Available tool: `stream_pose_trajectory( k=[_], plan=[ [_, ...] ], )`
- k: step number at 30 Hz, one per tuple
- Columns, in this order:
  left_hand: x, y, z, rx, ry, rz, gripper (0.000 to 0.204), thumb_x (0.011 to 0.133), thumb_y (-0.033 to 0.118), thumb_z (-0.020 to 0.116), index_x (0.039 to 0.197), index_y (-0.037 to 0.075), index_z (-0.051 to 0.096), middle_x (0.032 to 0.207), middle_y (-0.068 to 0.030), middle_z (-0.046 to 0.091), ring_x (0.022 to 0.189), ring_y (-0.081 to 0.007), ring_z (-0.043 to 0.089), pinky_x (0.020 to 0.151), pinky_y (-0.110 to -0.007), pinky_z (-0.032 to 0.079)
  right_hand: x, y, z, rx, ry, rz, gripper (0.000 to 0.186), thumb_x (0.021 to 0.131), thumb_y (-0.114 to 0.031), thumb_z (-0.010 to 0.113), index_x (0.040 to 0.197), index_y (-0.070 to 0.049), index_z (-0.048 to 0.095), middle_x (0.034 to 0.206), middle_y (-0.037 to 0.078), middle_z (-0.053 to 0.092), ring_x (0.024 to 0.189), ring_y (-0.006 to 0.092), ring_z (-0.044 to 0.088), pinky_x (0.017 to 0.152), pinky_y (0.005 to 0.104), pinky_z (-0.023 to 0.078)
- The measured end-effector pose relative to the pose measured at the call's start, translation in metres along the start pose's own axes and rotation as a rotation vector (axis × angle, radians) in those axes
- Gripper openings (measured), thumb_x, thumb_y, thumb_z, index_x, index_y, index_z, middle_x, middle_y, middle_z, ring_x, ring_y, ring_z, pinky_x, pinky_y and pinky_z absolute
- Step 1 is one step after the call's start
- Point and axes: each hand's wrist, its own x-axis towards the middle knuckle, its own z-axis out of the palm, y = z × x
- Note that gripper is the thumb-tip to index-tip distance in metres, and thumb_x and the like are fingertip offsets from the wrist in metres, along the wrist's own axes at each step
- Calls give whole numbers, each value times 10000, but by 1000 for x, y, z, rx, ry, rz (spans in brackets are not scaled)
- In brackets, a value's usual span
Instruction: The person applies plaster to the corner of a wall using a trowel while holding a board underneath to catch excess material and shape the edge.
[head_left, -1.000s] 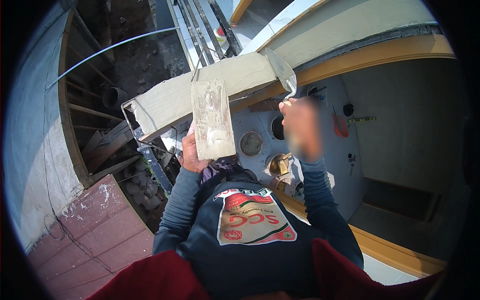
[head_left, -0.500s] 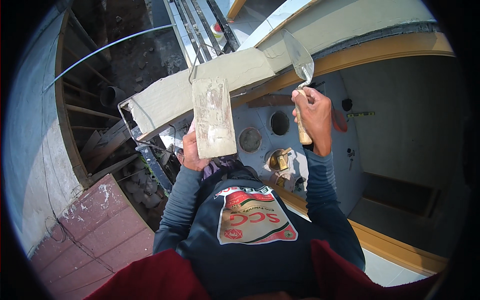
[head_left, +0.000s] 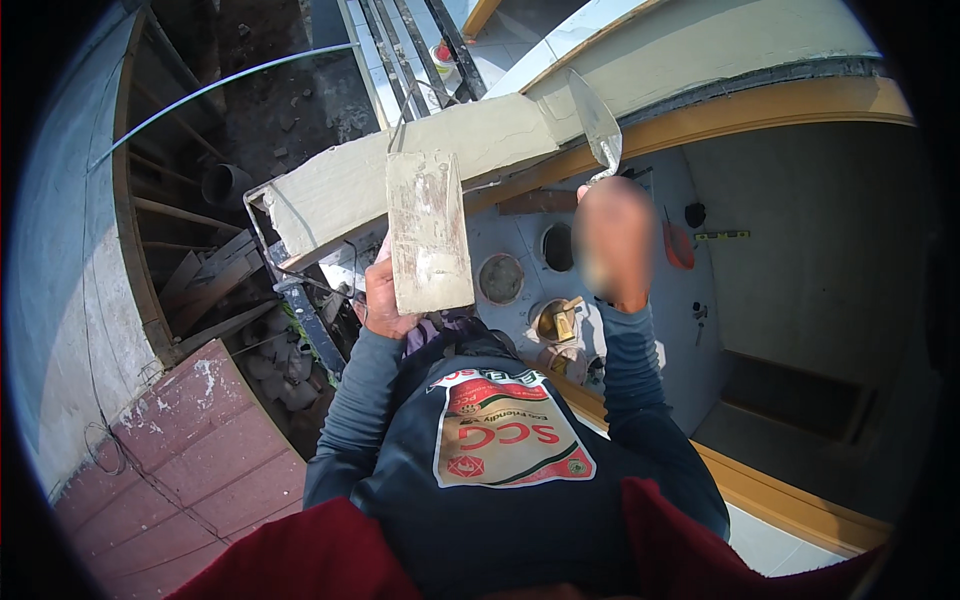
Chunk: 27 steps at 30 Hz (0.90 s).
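The left hand (head_left: 385,300) has its fingers clamped on the lower edge of a flat rectangular plaster-smeared board (head_left: 428,232), held tilted so that its upper end lies against the pale plastered beam (head_left: 420,165) running across the view. The right hand (head_left: 613,245), blurred in the picture, is closed around the handle of a pointed grey steel trowel (head_left: 597,128), whose blade points upward and meets the beam's right end, just beside the yellow painted ledge (head_left: 760,110). Far below, between the two forearms, round buckets (head_left: 501,278) stand on a grey floor (head_left: 650,340), and red paving (head_left: 200,440) lies at the lower left.
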Motion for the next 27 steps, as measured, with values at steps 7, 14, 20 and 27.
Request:
stream_pose_trajectory(
  k=[7, 14, 20, 27],
  plan=[
    [3, 0, 0, -71, -106, 1, 530, 916, 155, 446, 1426, 11, 433, 1349, -197, 572, 1182, -355, 606, 1033, -498, 478, 2, 11, 7, -65, -129, 47, 289, 877, -195, 690, 956, 83, 681, 657, 89, 638, 519, 111, 612, 477, 274, 470],
    [2, 1, 1, -46, -37, -23, 536, 907, 144, 454, 1427, 15, 430, 1359, -198, 564, 1189, -356, 602, 1029, -502, 481, -6, 10, 7, -75, 116, -160, 278, 880, -193, 687, 930, 81, 677, 643, 86, 625, 509, 122, 600, 481, 291, 473],
    [5, -2, 0, -12, -29, -16, 546, 900, 145, 458, 1428, 13, 428, 1360, -198, 564, 1188, -356, 603, 1029, -501, 482, -13, 13, 14, -87, -77, 5, 249, 881, -165, 675, 929, 77, 650, 660, 86, 621, 510, 116, 595, 461, 284, 460],
    [6, -2, -4, -23, -1, -48, 543, 901, 157, 459, 1422, 6, 436, 1350, -197, 572, 1181, -355, 607, 1026, -500, 484, -18, 11, 11, 4, -80, 121, 250, 883, -157, 671, 954, 82, 664, 705, 60, 640, 520, 92, 591, 454, 253, 455]
  ],
)
